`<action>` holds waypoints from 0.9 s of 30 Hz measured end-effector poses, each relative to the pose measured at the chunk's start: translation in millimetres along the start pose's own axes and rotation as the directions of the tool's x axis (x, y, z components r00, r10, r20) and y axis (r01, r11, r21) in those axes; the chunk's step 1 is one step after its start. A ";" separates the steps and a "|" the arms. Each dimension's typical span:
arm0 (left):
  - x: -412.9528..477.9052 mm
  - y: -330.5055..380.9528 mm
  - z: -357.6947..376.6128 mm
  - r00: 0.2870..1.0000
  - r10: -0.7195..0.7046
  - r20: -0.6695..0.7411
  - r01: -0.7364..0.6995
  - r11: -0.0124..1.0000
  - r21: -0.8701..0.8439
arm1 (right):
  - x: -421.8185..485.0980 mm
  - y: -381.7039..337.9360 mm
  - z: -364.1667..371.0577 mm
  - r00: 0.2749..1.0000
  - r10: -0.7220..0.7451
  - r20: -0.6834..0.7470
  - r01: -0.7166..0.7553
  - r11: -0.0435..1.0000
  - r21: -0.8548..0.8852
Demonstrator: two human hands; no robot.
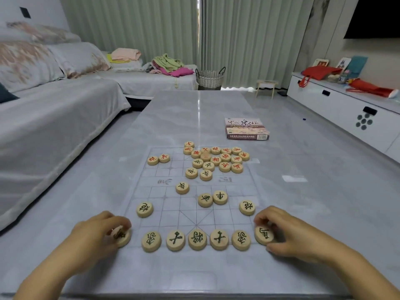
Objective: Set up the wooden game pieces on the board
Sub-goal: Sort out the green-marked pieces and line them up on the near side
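left hand (pixel 98 231) pinches piece (pixel 123 237) at board (pixel 194 213) near-left corner; right hand (pixel 283 232) pinches corner piece (pixel 263 234) near-right.

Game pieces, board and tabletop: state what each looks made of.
Game pieces: pale, matte wood by their tan colour, with painted characters. Board: thin translucent sheet, probably plastic; the grey surface shows through its grid. Tabletop: glossy marble-look stone or ceramic, mirroring a bright streak.

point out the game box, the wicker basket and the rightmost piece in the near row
game box (pixel 244 124): head view, on its printed lid
wicker basket (pixel 209 80): head view, on its woven front wall
rightmost near-row piece (pixel 263 234): head view, on its inscribed top face
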State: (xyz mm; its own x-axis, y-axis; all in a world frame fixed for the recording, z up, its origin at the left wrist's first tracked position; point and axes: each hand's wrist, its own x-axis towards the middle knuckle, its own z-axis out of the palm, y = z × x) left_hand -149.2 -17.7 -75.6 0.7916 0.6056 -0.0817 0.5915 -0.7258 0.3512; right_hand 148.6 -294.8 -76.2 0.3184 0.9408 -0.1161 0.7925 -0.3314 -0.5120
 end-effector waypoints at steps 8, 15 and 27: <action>-7.8 -3.1 15.2 0.977 -0.187 -0.101 0.140 0.922 -0.360 | -4.0 -2.8 8.6 0.980 0.167 -0.108 -0.166 0.986 0.017; -7.9 1.9 13.4 0.989 -0.135 -0.052 0.115 0.950 -0.291 | -3.6 7.5 11.7 0.983 0.135 -0.128 -0.118 0.985 0.128; -14.8 -0.8 13.3 0.999 -0.030 0.040 0.043 0.925 -0.376 | -2.2 5.8 12.1 0.990 0.106 -0.096 -0.089 0.982 0.166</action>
State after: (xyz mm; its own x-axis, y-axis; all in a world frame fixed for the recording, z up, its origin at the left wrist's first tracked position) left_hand -159.4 -30.4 -87.1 0.7791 0.6133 -0.1297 0.5236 -0.5229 0.6726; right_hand 146.2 -297.9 -89.3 0.4492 0.8891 -0.0879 0.6633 -0.3978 -0.6339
